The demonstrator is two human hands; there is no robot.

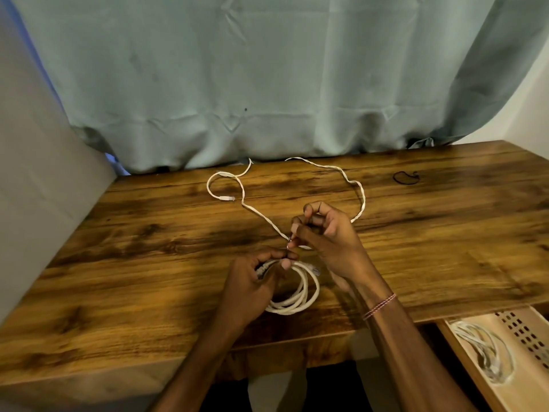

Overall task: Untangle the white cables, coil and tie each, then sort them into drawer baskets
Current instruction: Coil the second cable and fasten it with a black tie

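Fingers of left hand (252,278) grip white coiled cable (297,301); right hand (323,233) fingers pinch thin tie (288,243).

Seemingly a desk corner in a home room, shown by a wood-grain tabletop (148,263) set against a creased teal curtain (267,69) hanging to desk level, plain white wall (528,99) to the right, and an open pale drawer (459,352) holding a perforated basket (524,334).

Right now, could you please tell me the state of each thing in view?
Coiled cable: looped, gripped by left hand.
Thin tie: pinched by right hand.
Loose cable: uncoiled, sprawled on table.
Drawer: open.
Cable in drawer: coiled, stored.
Black loop: lying untouched.
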